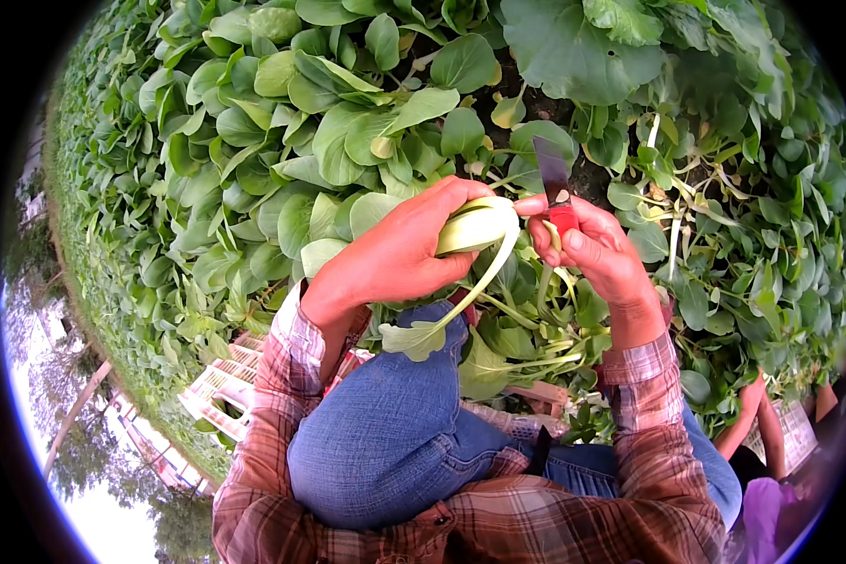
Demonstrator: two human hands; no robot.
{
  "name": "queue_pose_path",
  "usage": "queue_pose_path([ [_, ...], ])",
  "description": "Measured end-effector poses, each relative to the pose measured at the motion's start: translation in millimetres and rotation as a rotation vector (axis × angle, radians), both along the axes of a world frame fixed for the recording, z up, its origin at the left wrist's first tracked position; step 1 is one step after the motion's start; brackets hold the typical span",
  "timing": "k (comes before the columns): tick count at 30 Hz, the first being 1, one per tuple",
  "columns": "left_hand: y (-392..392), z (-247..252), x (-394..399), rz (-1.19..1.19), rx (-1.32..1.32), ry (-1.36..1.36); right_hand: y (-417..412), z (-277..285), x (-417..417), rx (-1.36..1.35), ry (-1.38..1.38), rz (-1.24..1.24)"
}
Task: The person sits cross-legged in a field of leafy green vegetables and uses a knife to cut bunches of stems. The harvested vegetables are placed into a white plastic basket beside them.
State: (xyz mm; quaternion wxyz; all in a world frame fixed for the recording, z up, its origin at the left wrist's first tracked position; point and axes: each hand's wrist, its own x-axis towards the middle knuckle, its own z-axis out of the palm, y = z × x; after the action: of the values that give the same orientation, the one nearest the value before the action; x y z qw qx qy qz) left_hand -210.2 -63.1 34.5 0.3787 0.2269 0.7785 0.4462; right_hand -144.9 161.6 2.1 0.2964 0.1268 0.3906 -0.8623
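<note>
My left hand [412, 247] grips a bok choy head [476, 225] by its pale green base, which points to the right. One leaf stalk [490, 271] bends away from that base and hangs down toward my knee, its leaf [416, 340] at the lower end. In my right hand [599, 243] is a knife with a red handle [562, 220] and a dark flat blade [551, 166] that points up and away from me. A small pale stalk piece [553, 236] also shows between the right fingers. The right fingertips are close to the cut base.
Leafy bok choy plants [254, 162] grow thickly ahead and to the left. Loose stalks [677, 204] lie on the right, with trimmed leaves [490, 366] beside my bent knee [374, 437]. A slatted plastic crate [222, 391] stands at left. Another person's arms [754, 416] reach down at far right near a crate [789, 430].
</note>
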Motion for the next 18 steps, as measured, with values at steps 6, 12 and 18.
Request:
queue_pose_path([
  [6, 21, 8, 7, -0.045, -0.243, 0.236, -23, -1, 7, 0.329, 0.081, -0.134],
  [12, 3, 2, -19, -0.182, 0.007, -0.005, 11, -10, 10, 0.292, 0.110, 0.111],
  [18, 3, -16, -52, -0.114, -0.358, 0.498, 0, -27, -6, 1.228, 0.571, -0.033],
])
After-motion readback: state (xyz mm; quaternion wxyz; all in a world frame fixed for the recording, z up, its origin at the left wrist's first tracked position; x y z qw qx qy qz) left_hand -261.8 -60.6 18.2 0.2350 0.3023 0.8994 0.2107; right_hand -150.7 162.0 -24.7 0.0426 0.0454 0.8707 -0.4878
